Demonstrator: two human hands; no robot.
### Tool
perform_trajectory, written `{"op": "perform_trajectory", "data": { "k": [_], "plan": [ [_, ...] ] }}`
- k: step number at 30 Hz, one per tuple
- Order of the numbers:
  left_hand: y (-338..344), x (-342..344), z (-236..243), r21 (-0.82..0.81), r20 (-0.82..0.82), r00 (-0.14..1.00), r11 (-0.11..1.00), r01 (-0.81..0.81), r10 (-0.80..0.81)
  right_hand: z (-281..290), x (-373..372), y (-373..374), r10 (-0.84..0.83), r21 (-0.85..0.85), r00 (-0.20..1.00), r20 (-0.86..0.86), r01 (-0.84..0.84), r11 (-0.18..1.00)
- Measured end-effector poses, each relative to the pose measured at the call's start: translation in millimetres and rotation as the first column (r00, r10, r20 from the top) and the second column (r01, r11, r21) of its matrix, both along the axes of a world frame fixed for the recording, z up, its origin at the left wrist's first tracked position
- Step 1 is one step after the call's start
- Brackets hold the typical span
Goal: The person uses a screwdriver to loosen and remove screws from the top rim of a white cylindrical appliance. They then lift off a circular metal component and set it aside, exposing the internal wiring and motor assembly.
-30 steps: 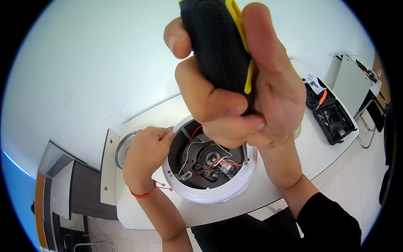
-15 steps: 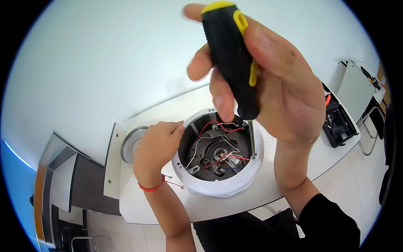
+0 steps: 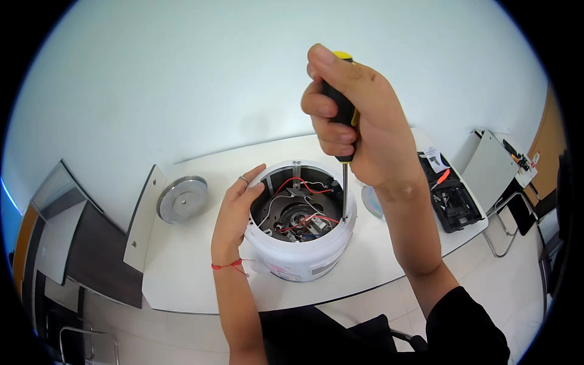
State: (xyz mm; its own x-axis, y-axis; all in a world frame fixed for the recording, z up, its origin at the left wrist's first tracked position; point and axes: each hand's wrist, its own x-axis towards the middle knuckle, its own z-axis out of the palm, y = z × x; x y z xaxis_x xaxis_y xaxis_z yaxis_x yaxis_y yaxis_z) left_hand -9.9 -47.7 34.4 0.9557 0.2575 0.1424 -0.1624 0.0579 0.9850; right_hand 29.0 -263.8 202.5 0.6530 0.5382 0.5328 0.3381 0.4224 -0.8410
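A white round rice cooker body (image 3: 298, 258) stands on the table with its top uncovered. Red and white wires and metal parts show inside it. My right hand (image 3: 365, 121) is closed around the black and yellow handle of a screwdriver (image 3: 345, 188), held nearly upright. The shaft's tip meets the cooker's right rim; the screw there is too small to make out. My left hand (image 3: 234, 210) grips the cooker's left side, thumb at the rim and fingers along the wall. To its left, a round metal heating plate (image 3: 182, 199) lies on the table.
An opened black tool case (image 3: 453, 210) with bits and an orange-handled tool lies at the table's right. Behind my right forearm, a shiny disc (image 3: 371, 202) is partly hidden. The white table (image 3: 188, 286) meets a pale wall; chairs and another table stand beyond.
My right hand has moved down and away from the camera, its fingers now wrapped round the screwdriver handle. My left hand has opened out along the cooker's side. The view has shifted.
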Motion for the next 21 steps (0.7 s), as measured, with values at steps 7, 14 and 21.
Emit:
{"op": "perform_trajectory", "data": {
  "k": [7,14,21],
  "plan": [
    [6,3,-14,-0.136,0.148,0.985,0.985,0.110,-0.089,2,28,-24,0.442,0.023,0.893,-0.087,-0.442,0.897],
    [14,11,-27,-0.232,0.248,0.959,0.954,0.192,-0.133,-22,46,-8,0.764,0.274,0.644,-0.031,-0.730,0.626],
    [14,16,-34,-0.231,0.316,0.939,0.948,0.217,-0.138,-43,39,-12,0.617,0.396,0.775,0.136,-0.613,0.683]
  ]
}}
